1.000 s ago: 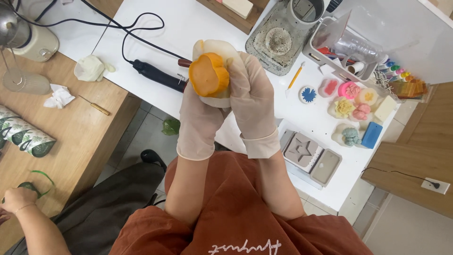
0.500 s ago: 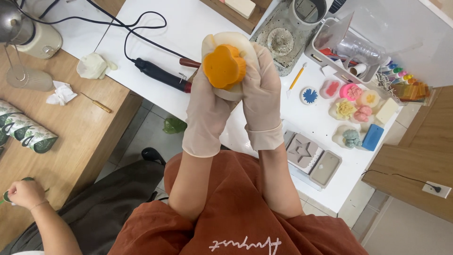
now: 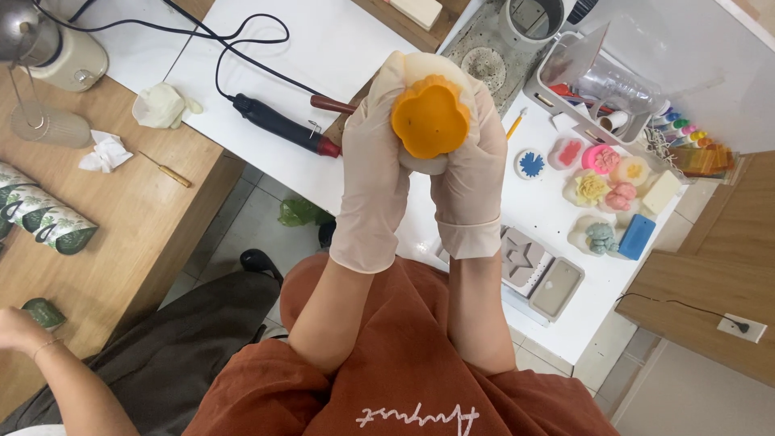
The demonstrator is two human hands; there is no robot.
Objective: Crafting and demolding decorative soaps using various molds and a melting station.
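Orange flower-shaped casting [image 3: 430, 119] sits face-up in a pale mould [image 3: 420, 69], cupped between both hands: left hand [image 3: 373, 161] and right hand [image 3: 472, 173] grip opposite sides above the tabletop [image 3: 323, 48].

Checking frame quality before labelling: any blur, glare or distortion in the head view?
Head view: sharp on both gloved hands, left hand and right hand, and the orange flower-shaped piece in its pale mould; light is even and soft, shadows faint; the white table is bright but not blown out; wide-angle bending shows at the frame edges; no motion blur visible.
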